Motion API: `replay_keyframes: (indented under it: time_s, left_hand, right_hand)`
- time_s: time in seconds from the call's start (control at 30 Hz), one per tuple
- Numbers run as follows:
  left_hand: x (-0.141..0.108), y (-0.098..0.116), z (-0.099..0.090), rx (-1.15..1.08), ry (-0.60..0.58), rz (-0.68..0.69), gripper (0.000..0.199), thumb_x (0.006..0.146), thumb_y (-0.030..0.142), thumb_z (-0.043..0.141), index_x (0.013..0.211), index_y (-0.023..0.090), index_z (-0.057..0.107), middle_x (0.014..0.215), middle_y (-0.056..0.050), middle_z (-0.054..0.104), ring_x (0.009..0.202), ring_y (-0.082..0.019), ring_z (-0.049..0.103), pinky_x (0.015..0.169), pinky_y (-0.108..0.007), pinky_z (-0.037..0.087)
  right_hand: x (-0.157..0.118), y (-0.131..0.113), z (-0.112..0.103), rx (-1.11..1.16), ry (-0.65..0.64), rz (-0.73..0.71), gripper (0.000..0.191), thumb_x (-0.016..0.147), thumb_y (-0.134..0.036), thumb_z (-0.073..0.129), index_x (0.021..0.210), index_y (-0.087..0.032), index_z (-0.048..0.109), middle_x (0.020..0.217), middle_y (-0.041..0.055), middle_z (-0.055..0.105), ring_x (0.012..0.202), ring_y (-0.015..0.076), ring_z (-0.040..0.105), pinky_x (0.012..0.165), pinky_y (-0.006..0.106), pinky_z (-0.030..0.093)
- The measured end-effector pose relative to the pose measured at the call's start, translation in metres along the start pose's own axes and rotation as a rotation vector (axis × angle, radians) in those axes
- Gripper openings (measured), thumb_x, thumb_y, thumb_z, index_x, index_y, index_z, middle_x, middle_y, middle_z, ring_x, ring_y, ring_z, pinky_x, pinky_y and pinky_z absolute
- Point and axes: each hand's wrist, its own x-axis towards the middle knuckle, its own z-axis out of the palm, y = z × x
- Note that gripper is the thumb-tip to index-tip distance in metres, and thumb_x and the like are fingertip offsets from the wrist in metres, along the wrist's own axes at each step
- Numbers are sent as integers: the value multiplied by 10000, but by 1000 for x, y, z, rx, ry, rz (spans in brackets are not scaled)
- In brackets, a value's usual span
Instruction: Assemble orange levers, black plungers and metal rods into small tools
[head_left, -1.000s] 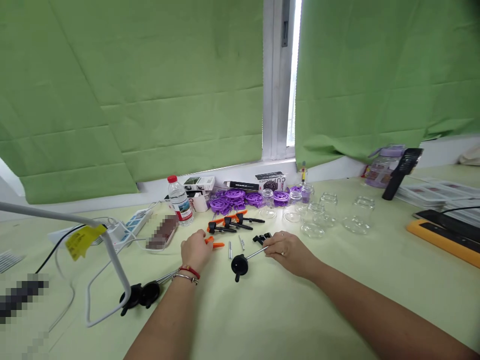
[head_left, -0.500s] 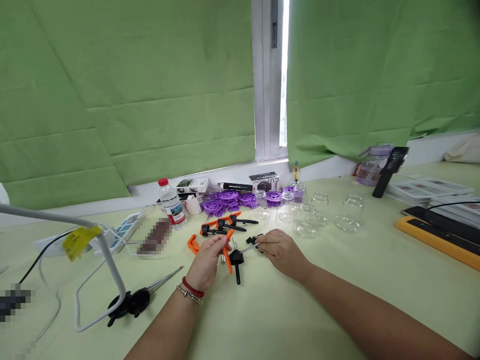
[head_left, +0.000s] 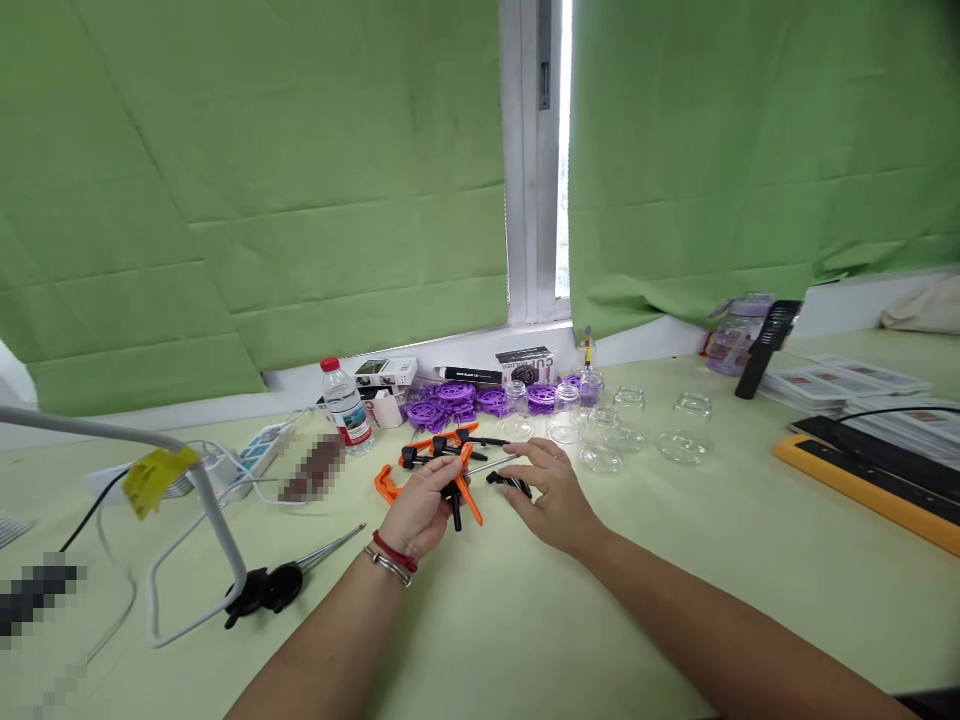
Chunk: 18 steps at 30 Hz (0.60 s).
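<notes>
Lower left of the frame: two black discs (head_left: 283, 587) with metal rods, on the surface (head_left: 480, 640). Centre: left hand (head_left: 416, 510), closed in a pinch on an orange bar (head_left: 472, 497) and a black-handled part (head_left: 456, 514); from there, metal rod (head_left: 490, 465) toward the right. Next: black fittings (head_left: 513, 484), between parted thumb and fingers of the right hand (head_left: 551, 502); contact with rod not discernible. Right of centre: clear jars (head_left: 685, 437).
</notes>
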Motion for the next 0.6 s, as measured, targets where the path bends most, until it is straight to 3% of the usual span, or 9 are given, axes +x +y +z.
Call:
replay_keyframes:
  time_s: [0.07,0.13,0.23,0.3,0.43,0.5,0.6]
  left_hand:
    - [1,1,5,6,68,38,264,622,336,768,771,156,645,716,-10,614,666,-123,576,595,-239,438]
    - [0,0,10,9,120,71,281,591,338,781,752,153,646,689,-1,603,633,-114,555,586,-238,423]
    - [-3,-4,18,0,146,123,302,544,328,806,729,146,650,688,6,603,647,-105,542,636,-242,422]
    - [-6,-6,20,-18,163,141,319,512,307,822,728,144,652,699,11,602,648,-95,531,647,-240,416]
    - [-8,-14,16,-26,180,173,342,537,333,810,766,141,643,698,28,568,590,-66,486,607,-232,390]
    - [-7,-19,11,1,188,202,371,559,344,798,826,143,638,738,23,573,595,-64,490,626,-239,398]
    - [-4,-23,2,64,250,259,453,567,317,795,954,161,620,913,-19,603,696,-88,543,715,-268,429]
  right_hand:
    - [2,-15,0,55,-88,67,147,775,-312,631,873,-215,681,949,73,669,896,228,576,822,393,428]
    - [4,-29,4,127,-260,160,234,749,-349,652,937,-210,644,823,42,657,714,179,573,656,311,441]
    - [6,-41,12,113,-378,284,112,754,-248,619,857,-205,608,701,4,617,614,145,532,546,249,372]
    - [6,-42,16,62,-367,313,30,757,-178,577,773,-199,592,686,2,603,620,140,522,551,243,348]
    - [8,-32,15,83,-299,310,81,778,-179,537,717,-187,589,750,24,601,679,149,516,595,261,358]
    - [10,-24,11,201,-267,360,92,787,-209,534,718,-186,591,741,23,587,668,145,503,591,263,362]
    - [15,-13,3,558,-213,601,112,772,-295,575,744,-186,581,662,-5,562,586,122,475,553,254,359]
